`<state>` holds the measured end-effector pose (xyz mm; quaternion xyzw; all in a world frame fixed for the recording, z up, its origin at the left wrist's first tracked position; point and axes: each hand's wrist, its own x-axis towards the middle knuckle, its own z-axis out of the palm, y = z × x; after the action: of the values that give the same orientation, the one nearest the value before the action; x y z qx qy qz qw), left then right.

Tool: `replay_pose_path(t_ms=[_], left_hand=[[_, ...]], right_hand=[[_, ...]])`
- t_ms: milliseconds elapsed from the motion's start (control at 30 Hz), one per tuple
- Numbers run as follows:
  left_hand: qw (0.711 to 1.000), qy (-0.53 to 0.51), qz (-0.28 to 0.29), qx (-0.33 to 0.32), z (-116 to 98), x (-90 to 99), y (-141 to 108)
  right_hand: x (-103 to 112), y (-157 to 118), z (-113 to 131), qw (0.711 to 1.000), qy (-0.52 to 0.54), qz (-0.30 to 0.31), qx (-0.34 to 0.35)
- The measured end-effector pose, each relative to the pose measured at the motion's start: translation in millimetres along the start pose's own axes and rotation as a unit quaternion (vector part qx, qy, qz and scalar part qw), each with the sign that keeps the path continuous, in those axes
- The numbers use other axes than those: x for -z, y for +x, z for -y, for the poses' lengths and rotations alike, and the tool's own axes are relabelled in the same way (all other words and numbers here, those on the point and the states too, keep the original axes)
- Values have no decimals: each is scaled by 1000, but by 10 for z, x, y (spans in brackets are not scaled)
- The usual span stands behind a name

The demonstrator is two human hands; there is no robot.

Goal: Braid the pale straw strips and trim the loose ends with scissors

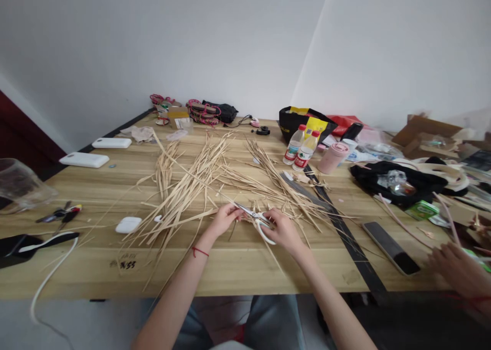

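Note:
My right hand [284,230] is closed on a pair of scissors [265,234] with white handles and metal blades. The blades point left toward my left hand [224,220], whose fingers are pinched on a pale straw strip. Between the hands, a small straw piece [251,214] shows partly behind the scissors; its exact shape is hard to make out. Long dry straw strips [192,176] lie in loose bundles just beyond both hands, some crossing each other. More strips [276,178] fan out to the right.
Two red-capped bottles [304,155], a pink cup [333,158] and a black bag [287,122] stand at the back right. A phone [391,247] lies near another person's hand [456,268]. A white earphone case [128,224] and white power banks [84,159] are on the left.

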<state>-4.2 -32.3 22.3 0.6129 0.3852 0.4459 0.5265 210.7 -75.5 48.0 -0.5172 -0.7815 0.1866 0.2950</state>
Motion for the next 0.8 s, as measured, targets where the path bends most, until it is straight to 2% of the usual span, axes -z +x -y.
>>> replay_pose_path(t_ms=[233,400,567,800], left_hand=[[1000,-8,16,17,-25,88,0],[997,-49,-57,-7,6,224,35],[995,-45,-84,-13,36,239,58],[998,-37,-39,15,16,117,47]], right_hand=[[8,-16,-12,1000,10,-4,0],[33,-41,-16,1000,12,-6,-1],[23,-59,-17,1000,9,-8,-7],[-2,-60,-25,1000,0,-4,-14]])
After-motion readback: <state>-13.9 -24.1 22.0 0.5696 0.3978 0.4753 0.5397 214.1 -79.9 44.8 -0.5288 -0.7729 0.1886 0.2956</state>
